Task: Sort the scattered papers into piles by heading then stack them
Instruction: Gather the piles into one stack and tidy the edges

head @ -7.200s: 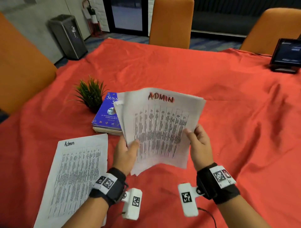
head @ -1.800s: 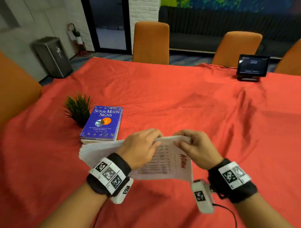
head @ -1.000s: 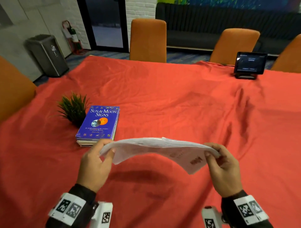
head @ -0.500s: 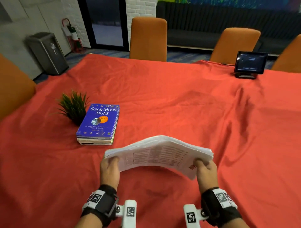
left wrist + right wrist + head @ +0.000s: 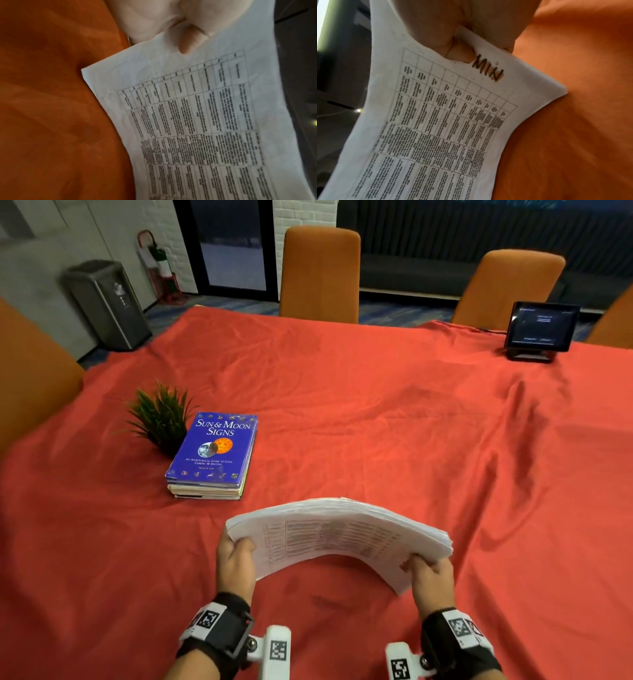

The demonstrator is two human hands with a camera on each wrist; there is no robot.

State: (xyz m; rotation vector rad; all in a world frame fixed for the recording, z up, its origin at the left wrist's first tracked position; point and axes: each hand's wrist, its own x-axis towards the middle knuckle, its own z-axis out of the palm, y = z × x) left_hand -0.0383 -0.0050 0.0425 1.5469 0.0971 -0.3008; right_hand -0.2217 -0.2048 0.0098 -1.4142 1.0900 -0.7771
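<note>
Papers [image 5: 337, 534], gathered into one stack, are held bowed upward above the red tablecloth [image 5: 394, 419], nearer the person than the blue book [image 5: 214, 448] and to its right; the left hand [image 5: 236, 563] and right hand [image 5: 431, 578] each clamp one short end, fingers curled round the edge. Left wrist view: the thumb [image 5: 190, 39] presses on the printed table of the top sheet [image 5: 197, 121]. Right wrist view: fingers pinch the heading end, with "MIN" [image 5: 488, 69] legible (the rest is covered). Recommendation: relax the bow, tap the edges square, then lower the stack flat, releasing both ends together so sheets do not slide.
</note>
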